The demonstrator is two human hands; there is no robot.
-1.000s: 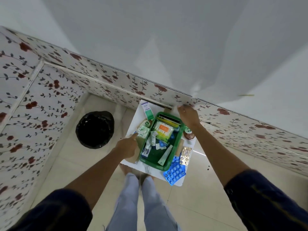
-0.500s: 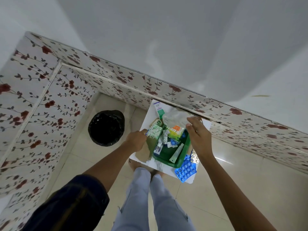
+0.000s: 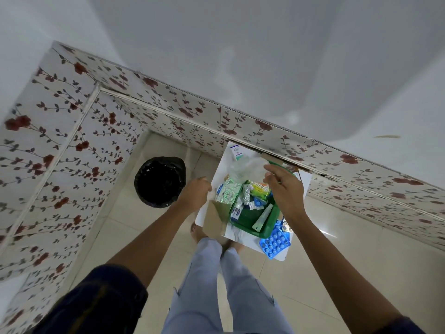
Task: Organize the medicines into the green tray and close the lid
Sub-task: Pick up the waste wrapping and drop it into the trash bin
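Observation:
The green tray sits on a small white table against the flowered wall. In it lie a white tube, a yellow-orange pack, foil strips and small boxes. A silver-green blister pack leans over its left rim. My right hand hovers over the tray's far end, fingertips pinching a crumpled clear plastic cover. My left hand is curled at the table's left edge, just left of the silver pack; what it grips is hidden. A blue blister sheet and a gold strip lie outside, right of the tray.
A white-green medicine box lies at the table's far left corner. A brown cardboard piece hangs off the near left edge. A black-lined bin stands on the tiled floor to the left. My legs and feet are below the table.
My right hand came from the tray's far rim, pulling the clear plastic cover over the tray's far end. My left hand stayed by the tray's left side. The camera tilted.

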